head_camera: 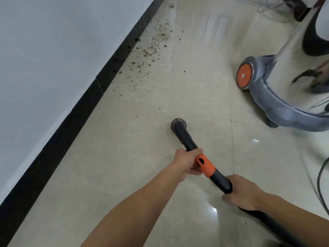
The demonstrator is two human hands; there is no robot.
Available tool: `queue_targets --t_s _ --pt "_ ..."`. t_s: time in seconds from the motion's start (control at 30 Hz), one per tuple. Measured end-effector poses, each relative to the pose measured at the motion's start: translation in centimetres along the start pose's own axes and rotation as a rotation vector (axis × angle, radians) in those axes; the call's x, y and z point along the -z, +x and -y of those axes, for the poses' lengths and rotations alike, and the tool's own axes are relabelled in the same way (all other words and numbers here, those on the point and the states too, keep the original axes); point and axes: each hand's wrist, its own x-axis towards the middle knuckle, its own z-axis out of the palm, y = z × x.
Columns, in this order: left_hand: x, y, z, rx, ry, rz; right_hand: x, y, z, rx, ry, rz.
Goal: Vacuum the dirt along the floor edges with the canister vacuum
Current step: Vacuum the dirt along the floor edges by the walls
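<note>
Left hand [188, 162], right hand [244, 193] grip black tubular wand [187, 138]

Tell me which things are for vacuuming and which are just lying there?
For the job: wand with nozzle, dirt, canister vacuum, left hand and right hand gripping the wand.
Just lying about: white cords, dark furniture base.

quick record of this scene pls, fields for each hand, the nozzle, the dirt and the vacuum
left hand: grips the black tube at the front edge of its orange collar
right hand: grips the tube's rear end, where the hose joins
nozzle: round, low over bare tile, short of the dirt and apart from the baseboard
dirt: dark crumbs scattered along the black baseboard, ahead of the nozzle
vacuum: grey base with orange wheel, on the floor to the right
task state: dirt not yet sucked up
</note>
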Motion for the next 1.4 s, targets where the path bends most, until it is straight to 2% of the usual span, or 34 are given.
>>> queue_targets --t_s 0.1,0.2,0.27,0.37,0.43,0.53,0.7,0.87,1.07,1.17,1.3,1.4 --pt "3.0 -1.4 1.2 0.014 0.0 -0.091 -0.8 0.6 2.1 0.094 -0.038 0.052" --pt "5.9 -1.7 1.1 -0.041 -0.057 -0.211 -1.2 2.2 4.8 0.188 -0.057 0.031" --pt "6.2 -0.6 -0.4 -0.076 -0.068 -0.251 -0.5 3.3 6.1 0.174 -0.037 -0.01" --pt "4.6 1.9 -4.0 -0.082 -0.057 -0.214 1.8 5.2 6.2 0.074 0.066 -0.069" --pt "3.3 3.7 -6.4 -0.075 -0.047 -0.186 3.5 6.4 5.9 0.017 0.174 -0.074" --pt "3.4 4.3 -8.0 -0.093 -0.019 -0.229 5.0 7.5 6.1 0.038 0.258 -0.037" --pt "6.9 1.6 -3.9 -0.084 0.004 -0.265 2.7 7.3 6.8 0.163 0.006 0.025" --pt "6.4 3.0 -4.9 -0.136 -0.028 -0.323 2.7 7.4 7.4 0.181 0.021 -0.068" --pt "7.9 -2.1 2.1 -0.205 -0.165 -0.549 -0.7 5.1 8.1 0.355 -0.103 0.078" --pt "9.4 -0.5 1.0 -0.248 -0.192 -0.595 -0.7 6.4 10.3 0.353 -0.11 0.02" --pt "10.1 3.8 -5.1 -0.197 -0.04 -0.456 2.2 8.9 12.1 0.255 -0.024 -0.144" --pt "10.3 4.7 -7.1 -0.191 0.03 -0.438 2.8 9.4 12.4 0.307 -0.009 -0.25"
